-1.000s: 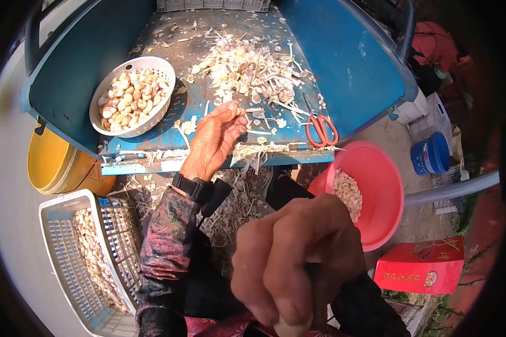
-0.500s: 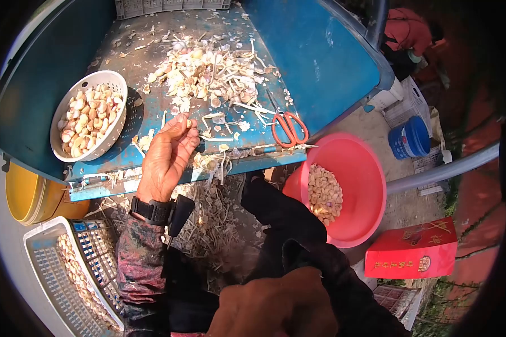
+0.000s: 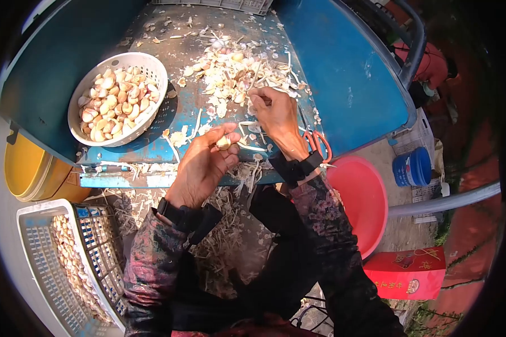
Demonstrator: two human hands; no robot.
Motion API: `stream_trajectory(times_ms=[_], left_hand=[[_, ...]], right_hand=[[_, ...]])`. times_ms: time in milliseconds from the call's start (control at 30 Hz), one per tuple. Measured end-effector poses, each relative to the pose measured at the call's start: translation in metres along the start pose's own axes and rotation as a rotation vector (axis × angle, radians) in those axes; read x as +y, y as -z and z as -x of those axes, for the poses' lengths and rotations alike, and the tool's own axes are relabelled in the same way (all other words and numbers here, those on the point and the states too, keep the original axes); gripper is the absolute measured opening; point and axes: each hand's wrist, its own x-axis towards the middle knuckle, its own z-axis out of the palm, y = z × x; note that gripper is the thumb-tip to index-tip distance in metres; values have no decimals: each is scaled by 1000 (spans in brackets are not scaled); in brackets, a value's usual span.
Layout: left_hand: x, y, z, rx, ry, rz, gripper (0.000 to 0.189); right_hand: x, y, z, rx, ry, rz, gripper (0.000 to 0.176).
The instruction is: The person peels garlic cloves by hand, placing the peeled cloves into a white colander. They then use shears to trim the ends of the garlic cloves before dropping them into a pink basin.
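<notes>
My left hand [image 3: 203, 163] is closed on a pale garlic clove [image 3: 224, 142], pinched between thumb and fingers over the front edge of the blue work surface [image 3: 185, 126]. Farther right, my right hand [image 3: 275, 115] has its fingers bent together at the lower right of a heap of cloves and peel [image 3: 236, 67]; whether it holds anything is hidden. Red-handled scissors [image 3: 320, 143] lie just beyond my right wrist, partly covered by it. A white perforated bowl [image 3: 158, 70] full of garlic cloves stands to the left on the surface.
A pink basin [image 3: 371, 196] stands below right, partly behind my right arm. Beyond it are a blue bucket [image 3: 413, 168], a red box [image 3: 410, 272] and a metal bar [image 3: 450, 202]. At left are a yellow bucket [image 3: 25, 168] and a white crate [image 3: 25, 224] holding cloves. Raised blue sides flank the surface.
My right hand has risen from low in the view to the heap. The view has shifted, so the bowl and surface appear farther right. My left hand now shows a clove in its fingers.
</notes>
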Motion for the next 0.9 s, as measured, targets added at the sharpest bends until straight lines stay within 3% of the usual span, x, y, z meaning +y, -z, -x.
stream_trajectory(times_ms=[133,267,500,567,600,667,800,900], left_hand=[[10,-5,0,81,-70,-9,25],[9,-5,-3,151,-92,13,28],[1,-15,1,145,-98,-32,32],[0,-16,0,143,-85,-5,32],[-1,-18,-1,136,-72,16,32],[-5,-14,-3,140,-76,-6,30],[0,-5,-3,130,-45,-3,23],[8,-4,-3,168,-135,66,21]], right_hand=[[26,-22,-33,-114,260,239,17],[23,-25,-26,-162,333,297,22],[-22,19,-2,-216,-55,-27,23],[-39,32,-3,-418,-214,-237,24],[-31,34,-6,-417,-215,-236,24],[0,29,-19,-268,57,250,25],[37,8,-30,-257,303,502,21],[35,5,-40,-311,335,521,21]])
